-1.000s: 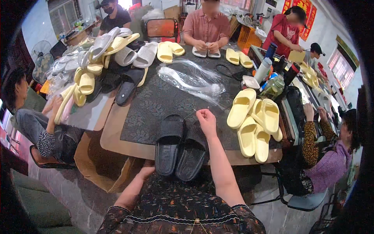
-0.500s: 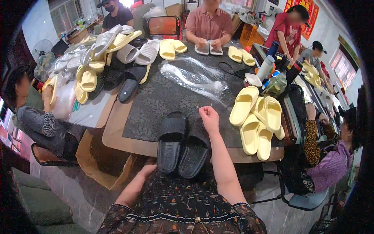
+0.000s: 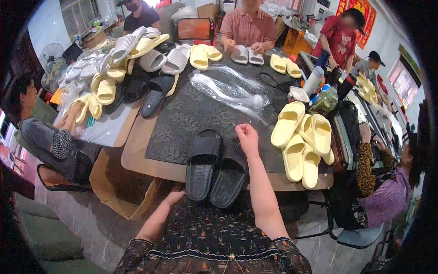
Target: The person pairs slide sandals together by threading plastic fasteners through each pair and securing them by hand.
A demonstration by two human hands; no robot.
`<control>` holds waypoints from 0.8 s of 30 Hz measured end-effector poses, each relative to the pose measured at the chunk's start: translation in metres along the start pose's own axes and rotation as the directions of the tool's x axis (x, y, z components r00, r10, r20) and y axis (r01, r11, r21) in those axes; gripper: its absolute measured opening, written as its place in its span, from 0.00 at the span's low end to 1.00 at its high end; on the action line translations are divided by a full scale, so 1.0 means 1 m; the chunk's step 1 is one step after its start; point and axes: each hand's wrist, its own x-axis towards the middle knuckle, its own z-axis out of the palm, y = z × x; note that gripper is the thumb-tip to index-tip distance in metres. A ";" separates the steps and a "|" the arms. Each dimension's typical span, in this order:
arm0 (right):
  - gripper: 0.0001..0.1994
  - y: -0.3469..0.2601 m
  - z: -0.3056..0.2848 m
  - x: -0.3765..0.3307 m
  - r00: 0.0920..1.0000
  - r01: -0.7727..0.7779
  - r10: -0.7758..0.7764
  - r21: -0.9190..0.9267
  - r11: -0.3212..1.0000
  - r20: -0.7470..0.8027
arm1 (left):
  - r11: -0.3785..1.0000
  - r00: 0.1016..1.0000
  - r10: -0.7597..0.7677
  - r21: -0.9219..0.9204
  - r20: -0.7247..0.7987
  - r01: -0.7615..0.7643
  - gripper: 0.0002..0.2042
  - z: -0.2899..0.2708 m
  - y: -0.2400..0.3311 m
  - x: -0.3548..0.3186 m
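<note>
Right hand [image 3: 247, 135] fingers pinched, possibly on clear bag [image 3: 230, 91] at 12 o'clock, above black slippers [image 3: 216, 166]. Left hand [image 3: 169, 199] loosely open, empty, at table edge [image 3: 137, 160].

A crowded workroom around one long surface [image 3: 137, 150].

The wooden surface carries a dark textured mat [image 3: 191, 114]. Pale walls rise behind, with windows [image 3: 77, 16] at the far left and another window [image 3: 404, 82] at the right giving daylight. Red hangings [image 3: 360, 11] sit high on the right wall. The floor [image 3: 86, 228] is grey, and a fan [image 3: 52, 64] stands at the left.
</note>
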 end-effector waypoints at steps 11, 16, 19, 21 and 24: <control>0.08 0.002 -0.007 0.000 0.999 -0.033 0.032 -0.028 0.999 -0.030 | 0.953 0.954 0.298 -0.050 -0.019 -0.299 0.30 0.005 -0.010 0.011; 0.08 -0.001 -0.002 0.000 0.999 -0.035 0.035 -0.046 0.998 0.008 | 0.988 0.988 0.153 0.012 0.028 -0.154 0.29 0.001 0.006 0.005; 0.09 0.003 -0.003 0.001 1.000 -0.008 0.007 0.075 0.997 0.022 | 0.984 0.998 0.029 -0.175 0.051 -0.019 0.29 -0.007 0.037 -0.030; 0.08 0.004 0.000 0.001 1.000 0.001 -0.001 -0.022 1.000 0.006 | 0.981 0.997 0.040 -0.195 0.061 -0.027 0.29 -0.009 0.042 -0.039; 0.08 0.007 -0.002 0.001 1.000 -0.006 0.006 0.007 1.000 0.023 | 0.975 0.995 0.054 -0.222 0.081 -0.035 0.29 -0.011 0.046 -0.043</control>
